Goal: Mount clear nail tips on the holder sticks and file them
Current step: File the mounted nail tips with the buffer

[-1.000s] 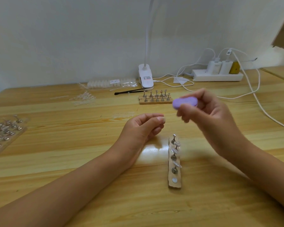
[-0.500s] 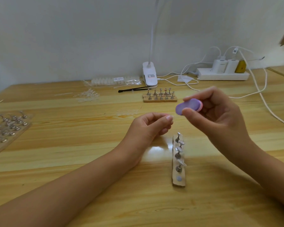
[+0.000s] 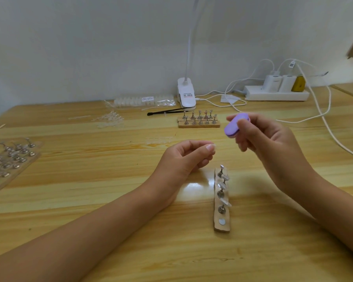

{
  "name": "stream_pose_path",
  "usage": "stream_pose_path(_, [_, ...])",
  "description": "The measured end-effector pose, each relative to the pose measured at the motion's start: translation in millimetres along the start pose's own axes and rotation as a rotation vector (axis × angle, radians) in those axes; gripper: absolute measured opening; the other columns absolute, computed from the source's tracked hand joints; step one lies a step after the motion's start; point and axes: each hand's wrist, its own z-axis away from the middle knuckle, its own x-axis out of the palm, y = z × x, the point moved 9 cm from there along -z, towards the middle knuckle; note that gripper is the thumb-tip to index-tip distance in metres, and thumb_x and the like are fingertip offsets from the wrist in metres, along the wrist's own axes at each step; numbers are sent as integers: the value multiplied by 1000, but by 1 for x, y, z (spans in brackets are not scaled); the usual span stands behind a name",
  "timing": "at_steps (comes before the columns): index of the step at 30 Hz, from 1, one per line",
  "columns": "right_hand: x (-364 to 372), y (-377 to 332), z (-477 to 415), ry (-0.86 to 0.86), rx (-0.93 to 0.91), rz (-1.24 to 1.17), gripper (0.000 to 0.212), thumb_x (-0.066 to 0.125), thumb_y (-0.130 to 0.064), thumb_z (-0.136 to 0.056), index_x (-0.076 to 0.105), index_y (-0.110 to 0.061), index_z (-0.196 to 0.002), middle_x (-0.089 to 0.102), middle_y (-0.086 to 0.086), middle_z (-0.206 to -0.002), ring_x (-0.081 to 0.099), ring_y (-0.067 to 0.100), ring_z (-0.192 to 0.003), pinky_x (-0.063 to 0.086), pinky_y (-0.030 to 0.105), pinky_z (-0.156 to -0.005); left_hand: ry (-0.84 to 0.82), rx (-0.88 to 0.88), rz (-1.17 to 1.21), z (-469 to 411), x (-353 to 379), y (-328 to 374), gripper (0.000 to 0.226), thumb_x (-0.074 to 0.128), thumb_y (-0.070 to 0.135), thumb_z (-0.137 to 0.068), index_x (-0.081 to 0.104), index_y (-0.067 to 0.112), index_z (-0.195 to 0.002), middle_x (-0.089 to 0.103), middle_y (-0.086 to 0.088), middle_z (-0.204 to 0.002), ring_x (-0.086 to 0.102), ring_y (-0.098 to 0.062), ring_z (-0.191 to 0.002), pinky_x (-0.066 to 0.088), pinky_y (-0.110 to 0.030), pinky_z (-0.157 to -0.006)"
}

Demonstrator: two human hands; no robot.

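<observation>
In our right hand (image 3: 269,143) the grip pinches the purple file (image 3: 235,126). Our left hand (image 3: 183,157) curls thumb to forefinger; whether that grip holds anything we cannot tell. Mounted nail tips (image 3: 225,177) stand on the holder strip (image 3: 222,227) between our wrists. We should file lightly, one at a time.

Bare forearms (image 3: 90,231), short-nailed left grip (image 3: 184,157)

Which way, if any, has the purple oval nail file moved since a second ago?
No. The purple oval nail file, in the right hand, stays above the far end of the near wooden holder strip; it only tilted, left end down.
</observation>
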Motion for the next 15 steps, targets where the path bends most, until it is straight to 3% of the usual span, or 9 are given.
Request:
stream_pose_path(5, [10,20,0,-80,145,-20,28,60,-32,-87,71,-21,-111,70,-1,-90,60,5,-78,53,19,-68,-8,-11,24,1,0,0,35,77,34,-66,75,14,-95,74,2,-87,68,-6,-84,53,-16,-77])
stream_pose_path(8, [8,21,-1,-69,150,-70,39,66,-26,-81,63,-20,-120,69,-1,-82,63,7,-71,53,19,-67,-14,-12,31,1,1,0,34,76,32,-68,75,13,-96,73,2,-86,67,-6,-83,53,-16,-77])
stream_pose_path(12, [7,22,-1,-61,151,-62,32,70,-27,-77,63,-18,-107,73,2,-82,67,11,-73,54,20,-65,-21,-13,-5,0,1,0,30,83,30,-74,75,15,-99,73,1,-92,65,-8,-88,54,-20,-83])
stream_pose_path(15, [8,22,0,-84,161,-30,29,71,-27,-78,65,-15,-104,75,6,-86,68,14,-74,55,20,-65,-13,-8,-48,0,-1,-2,25,77,30,-75,76,19,-97,73,0,-94,63,-11,-90,53,-25,-89])
